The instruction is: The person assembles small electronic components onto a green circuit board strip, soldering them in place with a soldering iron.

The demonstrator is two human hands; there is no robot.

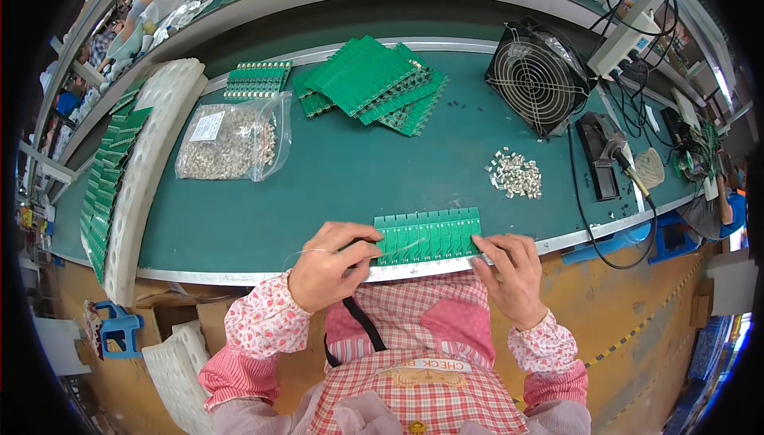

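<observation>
Left hand (333, 266) pinches thin wire (406, 246) — right hand (513, 274), half-curled, holds the green board (446, 232) at right.

L arm (251, 351) & R arm (551, 359) come fwd from lower edge, angled in, sleeves (267, 319) down to wrists (528, 317). L hand (330, 268): back up, fingers curled, thumb & index tips close tog., pointing R. R hand (512, 277): back up, fingers bent, pointing up-L, thumb below index. Hands approx. level, apart, tips facing e/o.
</observation>
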